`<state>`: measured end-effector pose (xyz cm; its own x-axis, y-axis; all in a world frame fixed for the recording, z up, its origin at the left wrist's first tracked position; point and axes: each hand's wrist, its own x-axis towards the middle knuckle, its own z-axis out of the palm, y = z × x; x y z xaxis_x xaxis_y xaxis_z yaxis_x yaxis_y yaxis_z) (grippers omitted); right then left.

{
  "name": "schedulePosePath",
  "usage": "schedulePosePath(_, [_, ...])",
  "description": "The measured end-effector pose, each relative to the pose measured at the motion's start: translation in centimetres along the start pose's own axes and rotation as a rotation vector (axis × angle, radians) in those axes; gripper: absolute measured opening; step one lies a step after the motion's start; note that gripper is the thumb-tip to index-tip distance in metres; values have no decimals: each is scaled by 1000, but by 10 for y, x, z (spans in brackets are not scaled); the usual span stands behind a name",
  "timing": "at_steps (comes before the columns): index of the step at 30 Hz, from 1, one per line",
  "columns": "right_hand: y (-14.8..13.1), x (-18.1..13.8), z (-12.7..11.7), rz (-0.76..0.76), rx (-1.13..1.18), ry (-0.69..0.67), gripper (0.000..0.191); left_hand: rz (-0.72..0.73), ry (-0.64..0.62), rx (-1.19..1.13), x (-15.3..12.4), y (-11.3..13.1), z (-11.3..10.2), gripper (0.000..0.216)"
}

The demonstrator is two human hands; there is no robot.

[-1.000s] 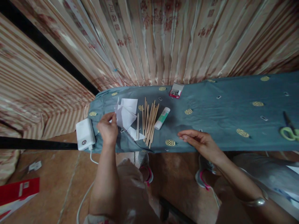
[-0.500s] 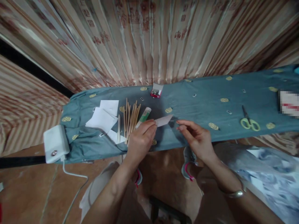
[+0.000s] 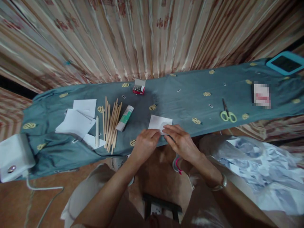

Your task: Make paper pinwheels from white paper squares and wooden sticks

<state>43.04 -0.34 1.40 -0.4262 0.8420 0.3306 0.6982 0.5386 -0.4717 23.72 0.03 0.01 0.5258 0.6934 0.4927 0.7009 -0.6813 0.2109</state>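
A small white paper sheet (image 3: 159, 123) lies flat on the blue-grey cloth (image 3: 180, 101) near its front edge. My left hand (image 3: 145, 144) pinches the sheet's near left corner, fingers curled. My right hand (image 3: 180, 141) pinches its near right edge, and a bracelet sits on that wrist. To the left lie a glue stick (image 3: 125, 118), a bundle of thin wooden sticks (image 3: 111, 126) and a pile of white paper pieces (image 3: 77, 122).
A small red box of staples (image 3: 139, 89) stands at the back. Green-handled scissors (image 3: 227, 114) lie to the right, with a teal tablet (image 3: 285, 62) at the far right. A white power adapter (image 3: 14, 156) rests at the left end. A striped curtain hangs behind.
My left hand left the paper pile, carried one sheet rightward, and both hands now hold it down flat on the cloth. The view has swung to the right.
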Motion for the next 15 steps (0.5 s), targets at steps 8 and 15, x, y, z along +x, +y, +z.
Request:
schedulePosePath(8, [28,7,-5,37,-62,-23,27,-62,-61,-30,0,-11,11,15])
schedulePosePath(15, [18,10,10,211,40,31,18,-25,-81,11,-5,-3,7,20])
